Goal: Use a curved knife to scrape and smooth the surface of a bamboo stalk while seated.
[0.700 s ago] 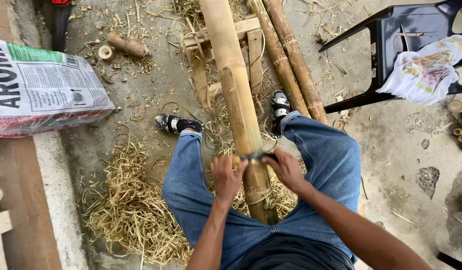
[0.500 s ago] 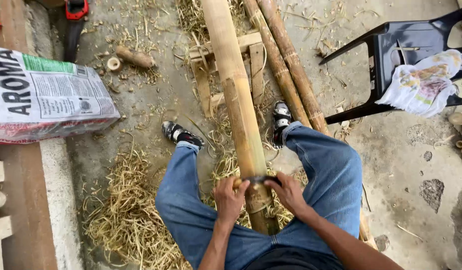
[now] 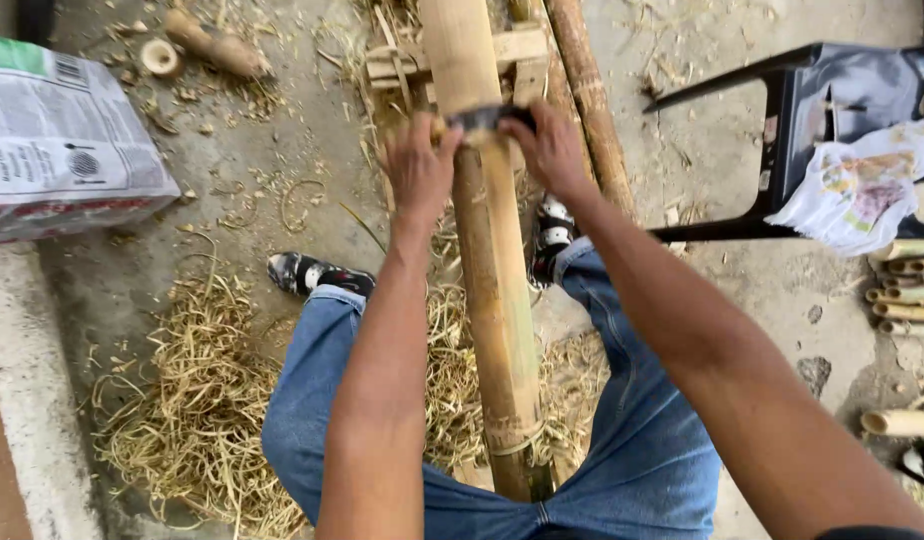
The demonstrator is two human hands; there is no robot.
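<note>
Both hands have travelled up the bamboo pole [image 3: 487,250] from near the lap to arms' reach. Left hand [image 3: 419,165] and right hand [image 3: 552,150] each closed around an end of the scraping blade [image 3: 487,118], laid across the pole. Pole runs between the knees onto a wooden rest [image 3: 517,48]. Shavings [image 3: 192,400] heaped on the floor; judged start of a fresh scraping pass.

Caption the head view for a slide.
Both hands, left hand and right hand, grip a dark blade across a bamboo pole above straw-like shavings.
</note>
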